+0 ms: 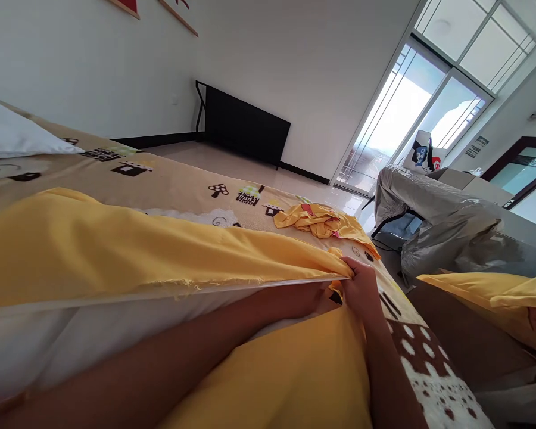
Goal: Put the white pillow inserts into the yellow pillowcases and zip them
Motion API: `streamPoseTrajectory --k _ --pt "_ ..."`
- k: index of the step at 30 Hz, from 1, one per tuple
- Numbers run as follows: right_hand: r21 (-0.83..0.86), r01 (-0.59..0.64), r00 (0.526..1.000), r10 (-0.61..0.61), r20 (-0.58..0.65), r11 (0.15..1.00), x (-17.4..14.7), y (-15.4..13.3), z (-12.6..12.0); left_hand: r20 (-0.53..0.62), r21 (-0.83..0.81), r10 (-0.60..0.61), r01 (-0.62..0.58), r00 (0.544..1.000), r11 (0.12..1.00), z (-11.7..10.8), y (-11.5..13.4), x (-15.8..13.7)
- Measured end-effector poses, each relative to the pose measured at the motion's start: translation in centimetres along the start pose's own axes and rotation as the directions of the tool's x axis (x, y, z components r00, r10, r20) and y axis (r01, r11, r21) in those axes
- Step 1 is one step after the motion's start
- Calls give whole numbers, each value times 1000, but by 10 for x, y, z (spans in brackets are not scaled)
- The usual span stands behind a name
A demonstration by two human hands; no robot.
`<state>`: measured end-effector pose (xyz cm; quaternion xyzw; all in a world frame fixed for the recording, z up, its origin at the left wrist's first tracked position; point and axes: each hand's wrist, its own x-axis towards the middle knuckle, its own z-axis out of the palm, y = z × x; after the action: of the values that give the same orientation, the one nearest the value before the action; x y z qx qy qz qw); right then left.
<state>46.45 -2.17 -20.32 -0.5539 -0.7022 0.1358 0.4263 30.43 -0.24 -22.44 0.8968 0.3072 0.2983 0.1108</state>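
From my remote place, I see the right hand [362, 285] clamped on the edge of the yellow cloth [161, 247] over the bed [185, 187], probably to hold this edge tight. The left hand [310, 297] is just beside, under the edge; I cannot tell its grip.

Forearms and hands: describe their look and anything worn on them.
The left forearm and right forearm show no sleeve along most of their length. The right hand is bare, with no glove or ring visible; the left hand is partly hidden, so rings there cannot be judged.
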Motion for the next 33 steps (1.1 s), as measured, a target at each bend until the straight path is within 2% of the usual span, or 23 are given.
streamPoseTrajectory --k 3,8,12,17,19,30,33 --pt "-48 -5 999 3 -48 999 2 5 2 73 -53 0 4 997 999 -7 -2 -1" --pt "-116 55 996 -63 -66 992 4 7 3 57 -224 -62 73 996 972 -9 -10 -2" --pt "-138 120 983 -137 -119 983 5 6 3 58 -318 -6 24 998 948 -9 -10 -8" --pt "-97 29 999 -33 -42 995 3 4 1 76 -405 210 -162 975 900 -11 -6 -13" --pt "-108 -6 999 1 -46 994 2 3 0 85 -457 252 -187 964 870 -12 -6 -13" --pt "-32 -34 999 32 -35 999 0 2 -3 12 -499 222 -186 975 846 -1 -3 -4" --pt "5 -53 998 53 -40 999 -1 1 -3 36 -501 191 -148 981 853 3 -4 -2"
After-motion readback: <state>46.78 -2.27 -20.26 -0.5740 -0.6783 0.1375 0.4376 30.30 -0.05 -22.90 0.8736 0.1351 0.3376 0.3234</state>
